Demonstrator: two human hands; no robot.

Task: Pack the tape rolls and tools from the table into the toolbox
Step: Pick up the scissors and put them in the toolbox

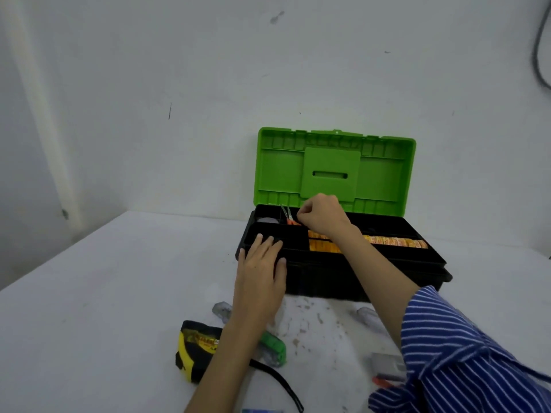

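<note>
I am facing a pale grey-white wall (179, 84) that is carrying small dark scuffs, meeting a second wall in a corner at my ten o'clock. A dark cable (540, 55) is hanging down at two o'clock. A white table (104, 308), stained toward six o'clock, is lying under soft, even light.

The toolbox (343, 263) is sitting at the table's (119, 293) back, its lid (334, 171) standing open behind it. Tape rolls (396, 242) are lying inside, right. A tape measure (196, 350) is lying before it, left.
</note>
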